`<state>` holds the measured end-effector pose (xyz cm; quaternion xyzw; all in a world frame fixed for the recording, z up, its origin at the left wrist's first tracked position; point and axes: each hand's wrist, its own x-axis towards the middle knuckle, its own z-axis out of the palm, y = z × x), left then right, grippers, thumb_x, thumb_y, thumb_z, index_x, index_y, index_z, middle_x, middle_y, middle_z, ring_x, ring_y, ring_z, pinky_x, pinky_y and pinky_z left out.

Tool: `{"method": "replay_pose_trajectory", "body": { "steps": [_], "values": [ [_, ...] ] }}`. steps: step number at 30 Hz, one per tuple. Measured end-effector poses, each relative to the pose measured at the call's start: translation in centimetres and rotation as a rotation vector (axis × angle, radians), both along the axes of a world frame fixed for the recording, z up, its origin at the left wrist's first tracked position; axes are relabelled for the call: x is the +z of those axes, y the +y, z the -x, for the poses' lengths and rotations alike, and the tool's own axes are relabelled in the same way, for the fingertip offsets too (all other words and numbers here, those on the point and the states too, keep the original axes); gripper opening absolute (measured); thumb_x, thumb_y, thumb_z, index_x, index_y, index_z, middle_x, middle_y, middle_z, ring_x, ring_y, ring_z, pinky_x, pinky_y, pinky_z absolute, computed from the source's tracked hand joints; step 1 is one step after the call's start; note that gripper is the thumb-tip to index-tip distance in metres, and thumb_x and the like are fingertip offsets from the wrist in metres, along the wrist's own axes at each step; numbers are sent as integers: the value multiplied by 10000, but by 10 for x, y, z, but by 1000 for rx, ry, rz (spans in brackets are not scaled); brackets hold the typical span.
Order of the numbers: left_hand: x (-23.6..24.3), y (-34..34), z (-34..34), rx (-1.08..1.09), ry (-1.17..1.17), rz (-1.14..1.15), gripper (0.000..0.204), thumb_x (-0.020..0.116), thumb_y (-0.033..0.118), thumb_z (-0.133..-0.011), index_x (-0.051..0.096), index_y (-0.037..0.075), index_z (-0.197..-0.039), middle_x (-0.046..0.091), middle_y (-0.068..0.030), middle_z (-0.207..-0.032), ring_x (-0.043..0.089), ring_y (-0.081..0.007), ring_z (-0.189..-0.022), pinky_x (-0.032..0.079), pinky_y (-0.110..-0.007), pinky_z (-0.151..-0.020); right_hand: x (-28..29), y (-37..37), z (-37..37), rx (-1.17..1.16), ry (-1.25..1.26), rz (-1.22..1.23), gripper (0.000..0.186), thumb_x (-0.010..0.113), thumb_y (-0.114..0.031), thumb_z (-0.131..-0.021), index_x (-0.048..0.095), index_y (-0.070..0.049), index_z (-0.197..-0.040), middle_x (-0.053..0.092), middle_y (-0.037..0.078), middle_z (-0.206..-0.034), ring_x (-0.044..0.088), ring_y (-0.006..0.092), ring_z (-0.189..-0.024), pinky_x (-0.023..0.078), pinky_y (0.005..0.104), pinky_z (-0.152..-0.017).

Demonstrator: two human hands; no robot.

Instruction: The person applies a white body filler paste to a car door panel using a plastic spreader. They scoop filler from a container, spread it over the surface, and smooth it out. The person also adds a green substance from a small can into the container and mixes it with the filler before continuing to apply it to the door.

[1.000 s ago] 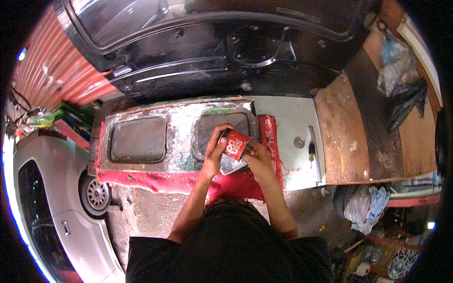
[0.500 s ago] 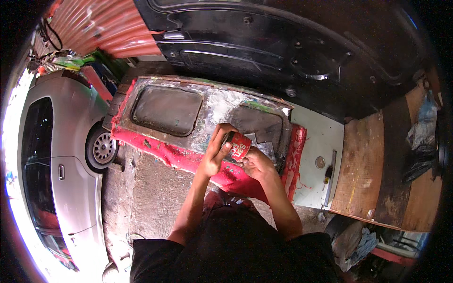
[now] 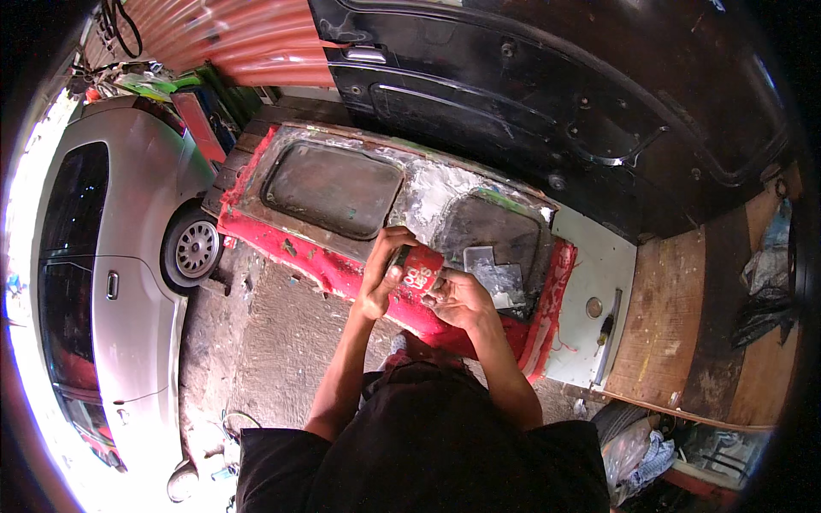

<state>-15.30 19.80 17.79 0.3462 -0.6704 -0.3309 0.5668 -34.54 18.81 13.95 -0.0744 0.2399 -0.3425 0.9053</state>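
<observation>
Hovering near the red cloth (image 3: 308, 262) and its front edge, floor (image 3: 265, 342) open leftward, the red can (image 3: 421, 268) sits in the curled left hand (image 3: 379, 280); right hand (image 3: 465, 301) half-curled at its right side, grip unclear.

The red can (image 3: 422, 272) blocks the gap between the left fingers (image 3: 389, 240) and right fingers (image 3: 460, 282). Leftward, a hand can pass over the bare left inset (image 3: 333, 192) of the paint-stained panel (image 3: 428, 190). The black vehicle panel (image 3: 479, 120) bars the far side. Flat grey pieces (image 3: 498, 277) lie low on the right inset (image 3: 492, 224); past the red cloth (image 3: 548, 312), a screwdriver (image 3: 605, 330) and metal rod (image 3: 601, 368) obstruct the white tabletop (image 3: 571, 346) near its right edge.
</observation>
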Motion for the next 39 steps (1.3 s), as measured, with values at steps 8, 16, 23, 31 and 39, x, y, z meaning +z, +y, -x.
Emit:
{"method": "replay_pose_trajectory", "body": {
  "steps": [8,16,23,31,39],
  "values": [
    [-24,7,-8,7,561,-202,554,480,451,-1010,503,-40,-1264,526,-154,-1239,500,-242,-1176,340,-366,-1061,4,8,-2,-78,-45,154,78,660,-103,-883,670,-52,-942,666,24,-823,538,111,-633,433,259,-638],
    [-40,13,-4,-68,977,-392,438,447,398,-1054,455,75,-1351,585,-118,-1233,587,-219,-1146,505,-380,-946,9,28,16,-354,390,215,58,604,-67,-932,614,-15,-955,599,38,-822,533,132,-696,437,296,-665],
    [-80,26,27,-46,945,-588,561,405,574,-1038,415,148,-1402,535,-98,-1371,559,-275,-1262,514,-483,-1018,17,47,60,-473,390,226,27,630,-61,-928,637,-39,-941,641,32,-821,566,115,-688,461,279,-649],
    [-93,58,102,-106,883,-511,672,746,163,-921,368,63,-1468,527,-116,-1409,576,-231,-1231,453,-423,-1081,4,65,150,-469,354,188,88,623,-101,-952,626,-26,-998,602,18,-838,565,118,-754,481,291,-687],
    [-102,105,235,148,704,-574,620,784,133,-860,487,-40,-1376,616,-109,-1281,563,-186,-1217,423,-348,-1065,-21,65,274,-371,450,189,73,653,-124,-941,626,-56,-936,617,22,-824,574,124,-736,488,292,-714]
  ]
}}
